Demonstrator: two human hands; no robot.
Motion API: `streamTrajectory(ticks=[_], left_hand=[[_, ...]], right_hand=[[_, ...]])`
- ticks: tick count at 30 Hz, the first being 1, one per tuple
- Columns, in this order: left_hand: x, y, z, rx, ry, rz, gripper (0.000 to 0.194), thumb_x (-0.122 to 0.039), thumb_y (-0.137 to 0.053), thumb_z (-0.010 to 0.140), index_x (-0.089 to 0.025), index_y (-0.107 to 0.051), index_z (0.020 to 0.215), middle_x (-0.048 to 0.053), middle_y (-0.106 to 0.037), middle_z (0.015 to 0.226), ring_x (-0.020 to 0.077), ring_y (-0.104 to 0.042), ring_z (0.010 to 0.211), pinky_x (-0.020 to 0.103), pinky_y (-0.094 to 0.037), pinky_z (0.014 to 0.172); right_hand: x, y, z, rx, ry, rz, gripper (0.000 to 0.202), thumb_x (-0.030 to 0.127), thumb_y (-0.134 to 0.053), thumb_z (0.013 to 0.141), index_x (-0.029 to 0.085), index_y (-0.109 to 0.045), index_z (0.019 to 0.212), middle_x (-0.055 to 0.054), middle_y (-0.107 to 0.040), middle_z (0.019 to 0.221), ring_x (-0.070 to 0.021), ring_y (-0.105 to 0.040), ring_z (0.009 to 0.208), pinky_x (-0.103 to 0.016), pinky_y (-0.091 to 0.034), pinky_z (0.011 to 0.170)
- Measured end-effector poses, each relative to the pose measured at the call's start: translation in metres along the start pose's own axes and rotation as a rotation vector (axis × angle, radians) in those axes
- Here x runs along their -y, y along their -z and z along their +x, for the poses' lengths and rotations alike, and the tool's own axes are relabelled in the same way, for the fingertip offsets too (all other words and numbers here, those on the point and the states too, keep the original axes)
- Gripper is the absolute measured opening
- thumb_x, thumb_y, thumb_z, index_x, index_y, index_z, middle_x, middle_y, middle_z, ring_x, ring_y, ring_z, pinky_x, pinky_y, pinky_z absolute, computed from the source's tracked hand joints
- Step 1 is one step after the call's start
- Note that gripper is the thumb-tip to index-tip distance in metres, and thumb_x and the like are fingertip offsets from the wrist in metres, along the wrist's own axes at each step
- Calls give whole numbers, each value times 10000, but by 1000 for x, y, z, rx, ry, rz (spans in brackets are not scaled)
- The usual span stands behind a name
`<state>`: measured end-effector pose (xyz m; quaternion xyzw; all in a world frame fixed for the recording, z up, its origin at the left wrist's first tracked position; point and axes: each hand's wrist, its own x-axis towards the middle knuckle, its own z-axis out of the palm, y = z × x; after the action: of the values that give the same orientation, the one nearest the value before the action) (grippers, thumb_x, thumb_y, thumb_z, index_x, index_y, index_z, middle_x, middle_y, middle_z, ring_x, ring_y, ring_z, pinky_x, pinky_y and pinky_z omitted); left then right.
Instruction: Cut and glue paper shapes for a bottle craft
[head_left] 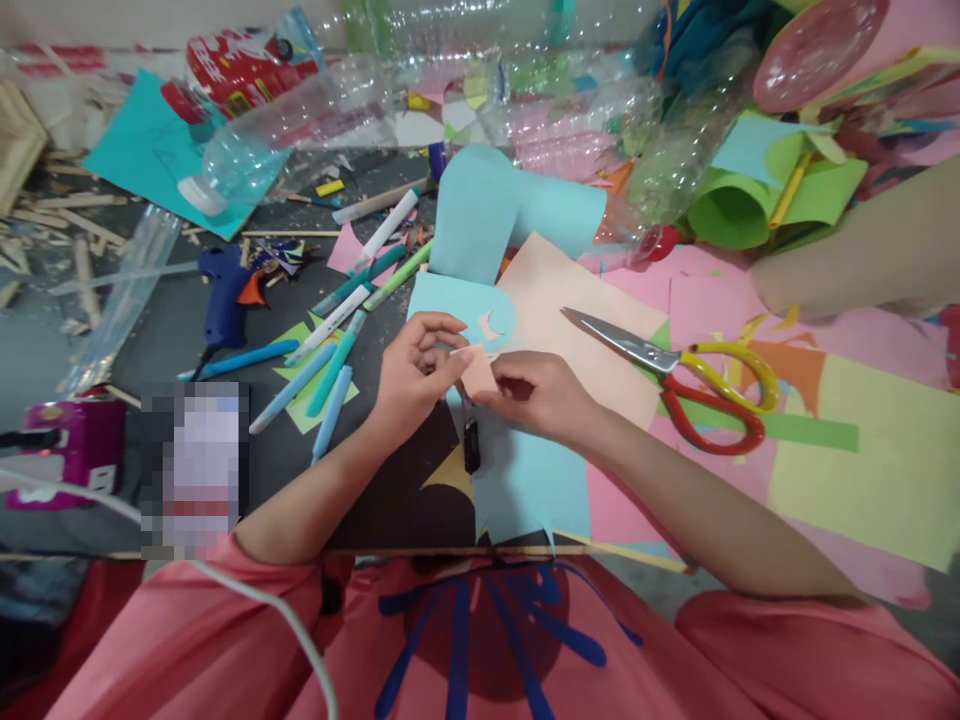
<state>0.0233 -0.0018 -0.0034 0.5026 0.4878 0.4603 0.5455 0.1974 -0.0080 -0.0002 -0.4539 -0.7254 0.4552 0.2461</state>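
Note:
A small peach paper piece (478, 374) is pinched between the thumb and fingers of my left hand (421, 368). My right hand (541, 392) has its fingers closed at the right edge of the same piece. Just beyond my hands lies light blue paper (442, 300) with small pale cut scraps on it. A larger peach sheet (592, 345) lies behind my right hand, and scissors with yellow and red handles (660, 362) rest partly on it. Below my hands, a dark-capped pen (471, 445) is near a light blue sheet (525, 490).
Markers (330, 320), a blue glue gun (225, 290) and a phone (202, 460) lie to the left. Clear plastic bottles (300, 130) and rolled light blue paper (480, 210) stand beyond. Another person's arm (862, 240) reaches in from the right over coloured paper.

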Motion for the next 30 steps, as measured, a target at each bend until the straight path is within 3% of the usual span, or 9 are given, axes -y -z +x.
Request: streamTrajectory(ticks=[4, 9, 22, 30], left_hand=[[-2, -3, -2, 82, 6, 12, 324, -273, -762, 690, -180, -558, 924, -54, -619, 687, 6, -391, 388, 162, -326, 383], [-1, -3, -3, 84, 6, 22, 318, -254, -740, 696, -179, -562, 949, -39, -625, 755, -4, -405, 408, 155, -348, 406], [1, -4, -8, 99, -130, 160, 219, -172, -659, 744, -179, -600, 955, -37, -626, 737, 7, -388, 440, 149, -359, 468], [-1, -3, -6, 88, -42, 122, 244, -198, -692, 722, -174, -599, 947, -31, -636, 731, 3, -361, 433, 151, -343, 458]], right_hand=[[0, -1, -1, -70, -80, 179, 230, 404, -567, 820, 198, -550, 721, 32, -525, 590, -102, -435, 544, -247, -335, 544], [0, -2, 0, -135, -87, 290, 209, 381, -592, 820, 204, -536, 722, 35, -521, 591, -104, -455, 549, -247, -374, 550], [0, -3, 0, -149, -71, 281, 144, 331, -585, 807, 203, -573, 741, 15, -581, 639, -114, -492, 573, -260, -403, 567], [3, -3, 0, -166, -72, 266, 136, 315, -569, 791, 203, -558, 715, 19, -563, 615, -109, -474, 551, -257, -393, 554]])
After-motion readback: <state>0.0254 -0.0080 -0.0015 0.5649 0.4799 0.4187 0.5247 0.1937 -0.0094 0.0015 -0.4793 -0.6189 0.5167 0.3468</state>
